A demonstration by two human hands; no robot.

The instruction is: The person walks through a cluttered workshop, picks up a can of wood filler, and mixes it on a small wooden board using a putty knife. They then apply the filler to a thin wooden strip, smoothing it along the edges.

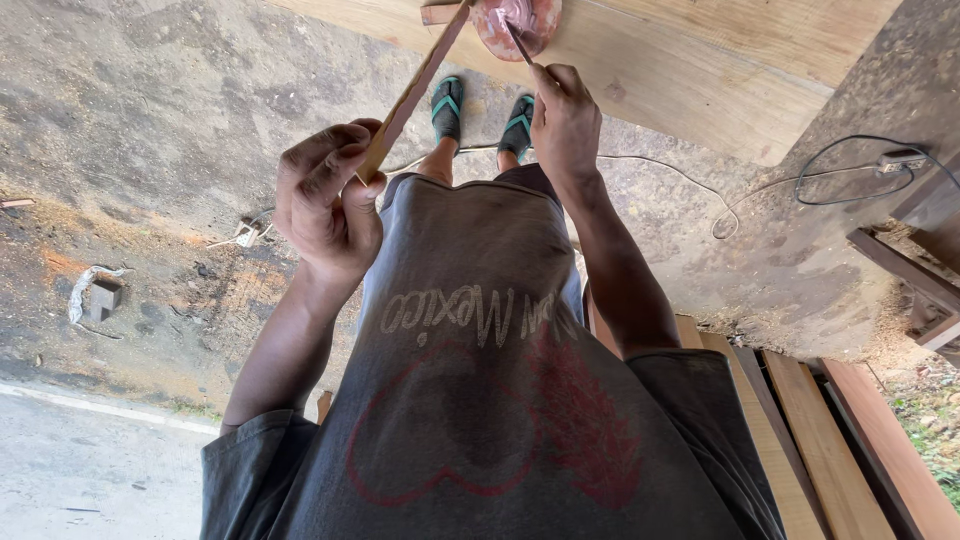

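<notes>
The picture is upside down. The left hand (328,200) is curled tight around a thin wooden strip (415,88), arm stretched out from the body. The right hand (565,122) pinches a slim brush handle (518,40) — its tip in a reddish bowl (518,22) on the wide plank (690,70).

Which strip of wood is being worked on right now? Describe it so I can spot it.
Start at the big pale plank across the top. The thin wooden strip slants down from it into the left hand. Unlike the boards stacked lower right, it is narrow and hand-held.
</notes>
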